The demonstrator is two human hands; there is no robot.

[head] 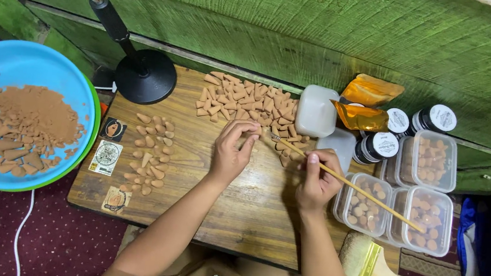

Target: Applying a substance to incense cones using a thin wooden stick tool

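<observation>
While left hand (pixel 233 149) pinches brown cone (pixel 256 132) at fingertips, right hand (pixel 318 177) grips thin stick (pixel 347 182), tip touching cone; both above wooden desk (pixel 250 211), just below cone pile (pixel 249 103).

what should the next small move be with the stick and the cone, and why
Probably ease the thin stick a little further into the cone: the left hand pinches the cone at the fingertips, the right hand aims the stick's tip at it, and the two look just about touching.
</observation>
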